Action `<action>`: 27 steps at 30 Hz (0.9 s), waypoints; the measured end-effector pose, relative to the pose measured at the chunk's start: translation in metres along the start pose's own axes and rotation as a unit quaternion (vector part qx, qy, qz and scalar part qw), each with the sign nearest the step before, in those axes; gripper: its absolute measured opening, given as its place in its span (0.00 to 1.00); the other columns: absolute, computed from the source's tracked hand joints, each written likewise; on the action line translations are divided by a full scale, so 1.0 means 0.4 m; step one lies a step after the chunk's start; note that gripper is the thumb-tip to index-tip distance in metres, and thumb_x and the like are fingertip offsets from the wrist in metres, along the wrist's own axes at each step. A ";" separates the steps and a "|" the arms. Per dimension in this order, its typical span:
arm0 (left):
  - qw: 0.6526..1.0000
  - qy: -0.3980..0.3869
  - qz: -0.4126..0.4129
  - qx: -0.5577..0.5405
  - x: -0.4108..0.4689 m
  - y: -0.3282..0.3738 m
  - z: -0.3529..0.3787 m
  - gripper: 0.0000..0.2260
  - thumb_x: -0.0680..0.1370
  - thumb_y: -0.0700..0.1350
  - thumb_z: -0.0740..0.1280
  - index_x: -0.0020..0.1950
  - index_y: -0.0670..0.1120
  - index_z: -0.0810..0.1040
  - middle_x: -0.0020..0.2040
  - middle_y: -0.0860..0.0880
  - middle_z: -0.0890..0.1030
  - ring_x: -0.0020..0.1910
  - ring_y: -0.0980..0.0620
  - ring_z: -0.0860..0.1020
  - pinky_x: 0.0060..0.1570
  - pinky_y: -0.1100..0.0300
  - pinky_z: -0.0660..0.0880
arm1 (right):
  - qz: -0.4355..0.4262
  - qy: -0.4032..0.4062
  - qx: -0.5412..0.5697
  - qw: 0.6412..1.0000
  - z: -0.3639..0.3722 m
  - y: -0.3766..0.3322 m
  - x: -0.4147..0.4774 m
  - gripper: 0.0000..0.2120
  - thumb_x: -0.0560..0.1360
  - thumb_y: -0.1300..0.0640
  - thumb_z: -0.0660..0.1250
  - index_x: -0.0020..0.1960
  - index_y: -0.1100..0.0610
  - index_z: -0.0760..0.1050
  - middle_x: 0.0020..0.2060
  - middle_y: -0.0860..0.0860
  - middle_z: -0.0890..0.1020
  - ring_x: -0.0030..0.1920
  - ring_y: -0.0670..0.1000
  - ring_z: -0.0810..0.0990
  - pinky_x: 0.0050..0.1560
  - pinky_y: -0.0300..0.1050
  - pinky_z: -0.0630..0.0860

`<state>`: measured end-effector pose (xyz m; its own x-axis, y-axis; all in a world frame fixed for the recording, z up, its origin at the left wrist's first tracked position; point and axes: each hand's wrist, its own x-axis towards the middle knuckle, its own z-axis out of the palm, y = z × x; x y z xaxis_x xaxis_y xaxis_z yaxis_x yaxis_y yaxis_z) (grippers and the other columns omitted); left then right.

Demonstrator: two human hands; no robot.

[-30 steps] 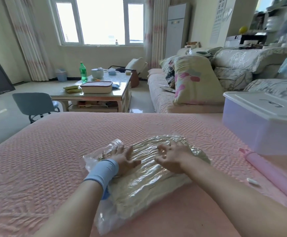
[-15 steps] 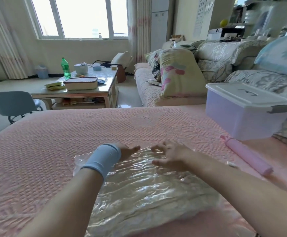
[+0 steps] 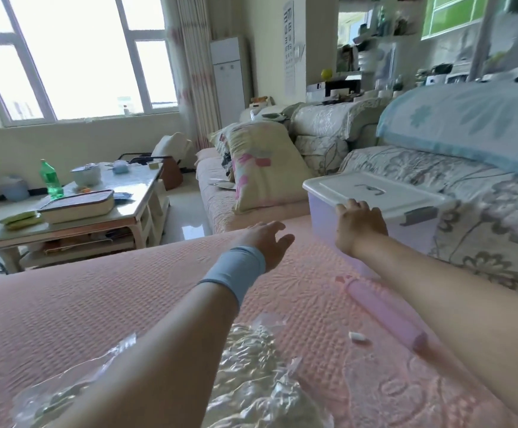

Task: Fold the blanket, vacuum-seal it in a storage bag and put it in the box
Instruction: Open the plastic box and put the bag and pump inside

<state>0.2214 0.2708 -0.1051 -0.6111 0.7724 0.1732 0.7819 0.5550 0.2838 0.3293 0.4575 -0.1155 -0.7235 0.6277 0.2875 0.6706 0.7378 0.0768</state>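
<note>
Translucent box (image 3: 372,230) with white lid (image 3: 375,193) at 1 o'clock on the bed (image 3: 97,304) | right hand (image 3: 359,227) fingers curled on lid edge, nearer | left hand (image 3: 267,239) open, empty, just beside box | sealed bag (image 3: 251,381) at 6 o'clock, behind both hands.

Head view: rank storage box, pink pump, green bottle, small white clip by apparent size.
1. storage box
2. pink pump
3. green bottle, though it stands much farther away, so its true size against the pump is unsure
4. small white clip
</note>
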 end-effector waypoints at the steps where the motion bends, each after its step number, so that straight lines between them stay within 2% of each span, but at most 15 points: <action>1: 1.000 0.003 0.008 0.001 0.031 0.025 0.013 0.21 0.81 0.58 0.58 0.72 0.54 0.68 0.68 0.48 0.74 0.66 0.45 0.71 0.66 0.51 0.68 | 0.018 -0.007 -0.023 1.000 0.008 0.033 0.025 0.24 0.77 0.54 0.61 0.72 0.55 0.63 0.68 0.58 0.68 0.69 0.60 0.66 0.67 0.58 0.65; 5: 0.998 0.010 0.041 0.042 0.138 0.085 0.069 0.22 0.79 0.54 0.61 0.74 0.54 0.65 0.70 0.49 0.71 0.69 0.45 0.67 0.67 0.49 0.68 | 0.088 -0.064 -0.030 0.994 0.067 0.112 0.104 0.33 0.80 0.53 0.60 0.80 0.54 0.48 0.77 0.58 0.55 0.77 0.63 0.53 0.71 0.71 0.57; 6: 0.998 0.008 0.043 0.048 0.158 0.090 0.083 0.23 0.79 0.53 0.62 0.74 0.54 0.64 0.70 0.49 0.70 0.70 0.45 0.67 0.67 0.48 0.68 | 0.100 -0.079 -0.022 0.992 0.079 0.120 0.115 0.33 0.80 0.53 0.61 0.80 0.53 0.48 0.77 0.57 0.55 0.77 0.63 0.53 0.71 0.73 0.57; 8: 0.997 0.006 0.047 0.060 0.202 0.099 0.113 0.25 0.79 0.53 0.62 0.75 0.54 0.62 0.72 0.49 0.69 0.70 0.45 0.66 0.67 0.48 0.68 | 0.117 -0.079 -0.010 0.990 0.100 0.127 0.138 0.30 0.78 0.59 0.62 0.78 0.51 0.57 0.73 0.56 0.63 0.75 0.63 0.58 0.70 0.74 0.57; 10: 0.996 0.011 0.055 0.073 0.235 0.101 0.141 0.26 0.78 0.53 0.62 0.75 0.54 0.60 0.72 0.48 0.68 0.70 0.44 0.65 0.66 0.48 0.68 | 0.112 -0.038 0.000 0.993 0.118 0.122 0.161 0.27 0.76 0.65 0.60 0.73 0.52 0.65 0.69 0.54 0.70 0.73 0.62 0.62 0.70 0.75 0.55; 13: 0.994 0.029 0.063 0.088 0.256 0.090 0.167 0.28 0.78 0.53 0.63 0.76 0.54 0.59 0.72 0.48 0.67 0.70 0.44 0.64 0.65 0.48 0.67 | 0.053 0.059 0.068 0.995 0.142 0.101 0.185 0.25 0.74 0.71 0.54 0.65 0.53 0.72 0.63 0.52 0.77 0.72 0.59 0.66 0.70 0.78 0.48; 16: 0.993 0.046 0.059 0.092 0.258 0.060 0.174 0.30 0.78 0.52 0.64 0.77 0.54 0.56 0.75 0.49 0.62 0.72 0.45 0.61 0.67 0.47 0.64 | -0.009 0.121 0.152 0.981 0.167 0.080 0.200 0.22 0.75 0.70 0.57 0.62 0.54 0.77 0.60 0.51 0.81 0.70 0.56 0.68 0.70 0.78 0.42; 21: 0.992 0.049 0.017 0.112 0.214 -0.045 0.148 0.37 0.77 0.54 0.65 0.79 0.51 0.46 0.80 0.50 0.49 0.78 0.47 0.48 0.75 0.47 0.50 | -0.150 0.094 0.289 0.941 0.189 -0.015 0.179 0.22 0.78 0.63 0.69 0.70 0.51 0.75 0.67 0.49 0.78 0.73 0.54 0.66 0.75 0.70 0.40; 25: 0.987 0.056 -0.027 0.150 0.141 -0.158 0.108 0.39 0.78 0.57 0.63 0.79 0.53 0.41 0.80 0.52 0.43 0.78 0.49 0.43 0.76 0.48 0.42 | -0.222 0.097 0.386 0.890 0.176 -0.160 0.109 0.19 0.76 0.59 0.73 0.65 0.49 0.80 0.72 0.49 0.73 0.76 0.57 0.62 0.75 0.68 0.47; 27: 0.982 0.051 -0.045 0.177 0.099 -0.214 0.084 0.38 0.78 0.61 0.61 0.79 0.54 0.42 0.80 0.52 0.43 0.79 0.50 0.43 0.75 0.47 0.37 | -0.247 0.106 0.397 0.877 0.164 -0.236 0.066 0.16 0.76 0.58 0.72 0.63 0.47 0.82 0.75 0.50 0.69 0.77 0.59 0.58 0.75 0.69 0.45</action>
<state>0.1344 0.2642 -0.1542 -0.6753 0.6900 0.2605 0.7065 0.7066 -0.0402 0.2363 0.4208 -0.1779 -0.7902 0.1844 0.5845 -0.1031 0.9001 -0.4233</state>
